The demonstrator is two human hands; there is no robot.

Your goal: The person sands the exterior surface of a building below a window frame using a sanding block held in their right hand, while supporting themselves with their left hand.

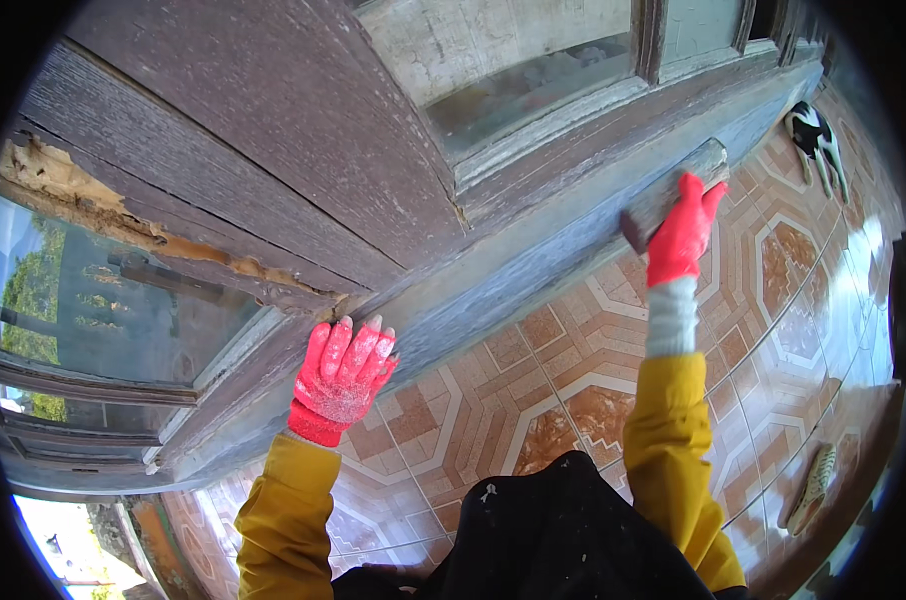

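Note:
My right hand (679, 234), in a red glove, grips a flat, worn block (704, 159). The block lies against the grey-blue face of the low wall (550, 259) under the window frames; its exact kind cannot be told. My left hand (340, 371) wears a red glove whitened with dust and holds nothing. Its fingers are stretched out at the ledge, near the foot of the wooden post (295, 172). The post has weathered, peeling brown paint and a broken, rotted edge (123, 202) beside the left pane.
Patterned brown tiles (528, 420) cover the floor below the wall. A black and white animal (814, 139) lies by the wall at the far right. One shoe (813, 487) stands at lower right. Window glass (123, 300) borders the post at left.

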